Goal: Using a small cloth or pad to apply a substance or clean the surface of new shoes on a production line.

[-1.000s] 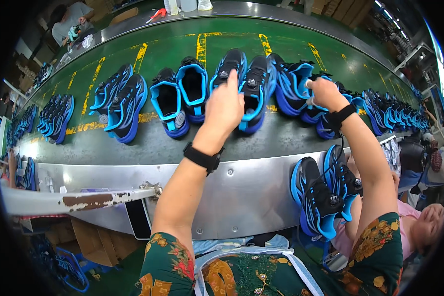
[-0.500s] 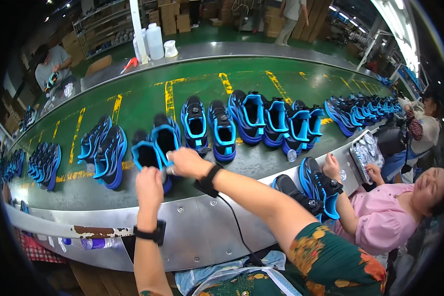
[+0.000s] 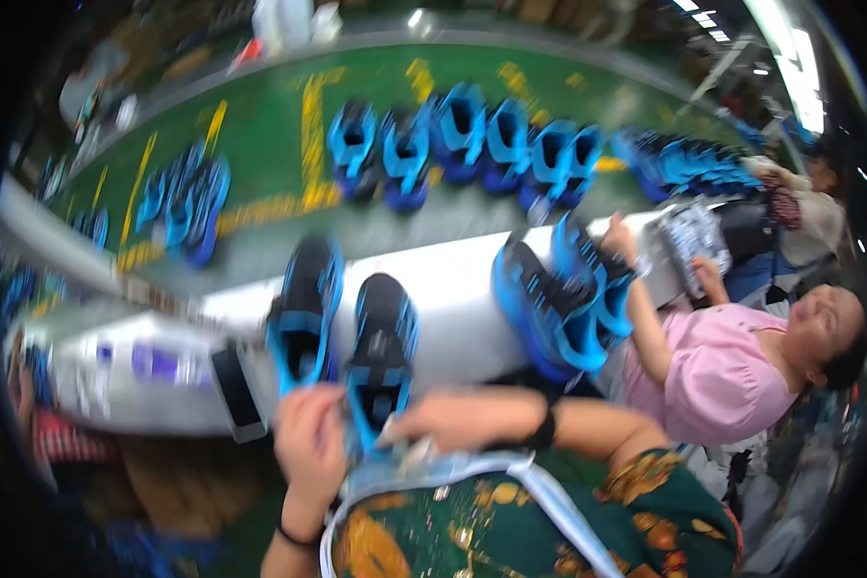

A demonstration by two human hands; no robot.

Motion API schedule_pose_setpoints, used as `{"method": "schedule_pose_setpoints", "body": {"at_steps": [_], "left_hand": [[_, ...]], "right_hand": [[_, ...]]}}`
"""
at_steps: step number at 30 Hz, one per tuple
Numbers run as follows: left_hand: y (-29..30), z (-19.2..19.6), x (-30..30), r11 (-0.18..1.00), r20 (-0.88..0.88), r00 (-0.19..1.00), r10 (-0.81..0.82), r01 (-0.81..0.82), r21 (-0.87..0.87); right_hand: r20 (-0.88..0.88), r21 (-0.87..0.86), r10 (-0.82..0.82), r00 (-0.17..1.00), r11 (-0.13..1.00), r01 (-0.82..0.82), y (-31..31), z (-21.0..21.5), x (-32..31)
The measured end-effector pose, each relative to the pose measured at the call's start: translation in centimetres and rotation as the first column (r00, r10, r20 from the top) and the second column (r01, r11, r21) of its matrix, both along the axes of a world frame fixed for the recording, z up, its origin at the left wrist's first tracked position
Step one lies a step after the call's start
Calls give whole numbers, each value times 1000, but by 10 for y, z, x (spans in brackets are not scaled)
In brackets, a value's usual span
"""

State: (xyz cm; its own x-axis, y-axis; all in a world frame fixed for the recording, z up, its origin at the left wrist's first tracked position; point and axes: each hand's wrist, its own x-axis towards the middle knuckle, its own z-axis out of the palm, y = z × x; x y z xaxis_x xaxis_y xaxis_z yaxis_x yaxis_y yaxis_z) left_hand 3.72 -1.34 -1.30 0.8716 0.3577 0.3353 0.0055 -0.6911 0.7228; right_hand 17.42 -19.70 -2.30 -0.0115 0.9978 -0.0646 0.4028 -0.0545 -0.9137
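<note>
Two black-and-blue sneakers rest side by side on the metal ledge in front of me, toes pointing away. My left hand (image 3: 310, 438) is closed at the heel of the left sneaker (image 3: 310, 284). At the heel collar of the right sneaker (image 3: 383, 323), my right hand (image 3: 467, 421) is closed, its fingertips at the opening. Motion smears both hands, and a small pale patch under the right one cannot be made out. Dark bands circle both wrists.
More sneakers (image 3: 462, 125) stand in rows on the green conveyor belt (image 3: 260, 144). Right of me, a person in pink (image 3: 732, 376) handles another pair (image 3: 559, 299) beside a metal tray (image 3: 689, 241). A pale rail (image 3: 53, 231) and a dark flat rectangle (image 3: 236, 393) lie left.
Both hands have brought the two sneakers off the belt and toward me, onto the ledge. The view has tipped downward. The person in pink still has a hand at the other pair.
</note>
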Motion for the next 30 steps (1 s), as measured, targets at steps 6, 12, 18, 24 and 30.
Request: {"method": "schedule_pose_setpoints", "body": {"at_steps": [6, 12, 18, 24, 30], "left_hand": [[-19, -57, -7, 979, -94, 975, -203, 203, -7], [-12, -61, -18, 980, -84, 977, -198, 195, -45], [-7, -48, -18, 960, -132, 991, 11, -48, -277], [31, -24, -4, 315, -395, 743, -541, -256, -914], [10, -44, 4, 251, -363, 816, -449, -274, -928]], "right_hand": [[268, -89, -325, 907, 929, 359, 16, 35, 79], [443, 4, 44, 895, 999, -51, 76, 3, 59], [636, -129, 165, 754, 986, -107, 75, 1, 42], [171, -80, -33, 985, 996, 47, 57, 13, 47], [380, 155, -311, 871, 950, 271, 35, -12, 23]]}}
